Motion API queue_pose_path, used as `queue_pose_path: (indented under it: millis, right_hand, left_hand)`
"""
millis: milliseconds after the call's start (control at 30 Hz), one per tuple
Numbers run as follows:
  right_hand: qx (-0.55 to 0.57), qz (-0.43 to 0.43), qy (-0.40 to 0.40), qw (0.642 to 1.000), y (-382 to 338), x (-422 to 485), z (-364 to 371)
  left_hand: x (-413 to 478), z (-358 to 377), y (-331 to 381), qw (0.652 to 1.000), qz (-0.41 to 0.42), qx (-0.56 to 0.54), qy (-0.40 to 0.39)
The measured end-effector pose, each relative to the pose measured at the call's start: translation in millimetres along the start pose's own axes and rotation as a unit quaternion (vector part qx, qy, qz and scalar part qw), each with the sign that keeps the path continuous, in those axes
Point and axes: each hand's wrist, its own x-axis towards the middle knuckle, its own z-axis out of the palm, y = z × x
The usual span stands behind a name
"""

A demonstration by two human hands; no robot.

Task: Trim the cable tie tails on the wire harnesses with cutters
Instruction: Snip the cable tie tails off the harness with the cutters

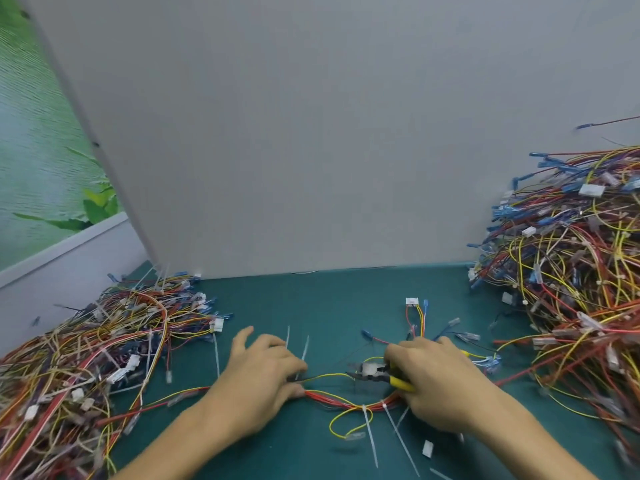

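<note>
Red-and-yellow wire harness point(346, 405) lies on the green tabletop point(329, 306), middle, toward the near edge. Left hand point(263, 379) pinches its left end, thumb spread. Right hand point(436, 382) grips yellow-handled cutters point(372, 374) just beyond it. 2 white cable tie tails point(370, 438) point at the near edge. Left wire pile point(86, 358) and right wire pile point(571, 271) crowd the side edges. Green surface shows between them, back to the grey board point(311, 133).

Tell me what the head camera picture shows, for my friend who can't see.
A person's right hand grips yellow-handled cutters next to a red and yellow wire harness on a green table, while the left hand holds the harness. White cable tie tails stick out of it, uncut, and tangled wire piles sit on both sides.
</note>
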Motion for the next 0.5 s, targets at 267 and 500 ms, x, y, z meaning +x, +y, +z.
queue_pose_path:
  millis: [267, 500]
  right_hand:
    - [0.029, 0.009, -0.092, 0.995, 1.9, -4.9, -22.5]
    - [0.086, 0.014, -0.187, 0.979, 2.0, -12.1, -40.4]
  left_hand:
    - [44.6, -43.8, -11.1, 0.983, 0.033, 0.046, 0.173]
    - [114.0, -46.4, 12.5, 0.981, -0.025, 0.1, 0.165]
